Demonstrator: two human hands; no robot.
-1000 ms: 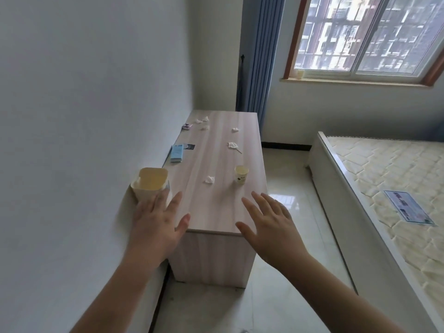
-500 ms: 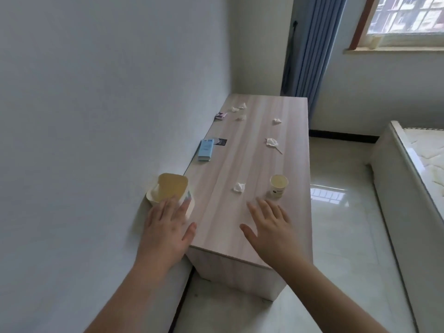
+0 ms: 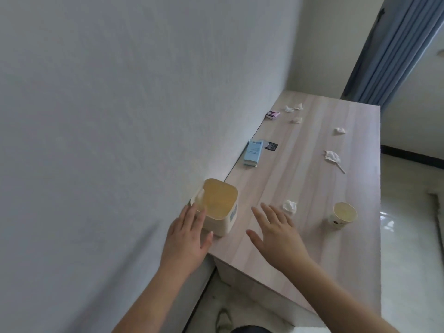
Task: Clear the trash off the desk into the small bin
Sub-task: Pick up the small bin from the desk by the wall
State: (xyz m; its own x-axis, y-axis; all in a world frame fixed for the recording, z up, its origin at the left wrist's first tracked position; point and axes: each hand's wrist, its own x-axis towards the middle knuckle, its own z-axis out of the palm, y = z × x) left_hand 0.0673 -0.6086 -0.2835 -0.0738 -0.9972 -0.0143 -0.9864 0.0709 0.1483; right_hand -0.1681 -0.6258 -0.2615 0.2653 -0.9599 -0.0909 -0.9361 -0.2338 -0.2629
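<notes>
A small cream bin (image 3: 222, 213) with an open top stands at the desk's (image 3: 312, 200) near left corner, by the wall. My left hand (image 3: 188, 239) rests against its near left side, fingers spread. My right hand (image 3: 276, 233) hovers open over the desk, fingertips just short of a crumpled white tissue (image 3: 289, 206). A paper cup (image 3: 342, 215) stands upright to the right. A tissue with a stick (image 3: 332, 157) lies further back. Several more tissue wads (image 3: 340, 131) lie at the far end.
A blue tissue pack (image 3: 252, 156) and a black card (image 3: 270, 146) lie along the wall edge, a pink-and-black packet (image 3: 272, 114) further back. A white wall runs along the left. Blue curtains (image 3: 384, 56) hang at the far right. Glossy tiled floor (image 3: 408, 248) lies right of the desk.
I have stepped closer and the view has swung left and down. My left hand has come up against the bin, and my right hand has reached forward toward the nearest tissue.
</notes>
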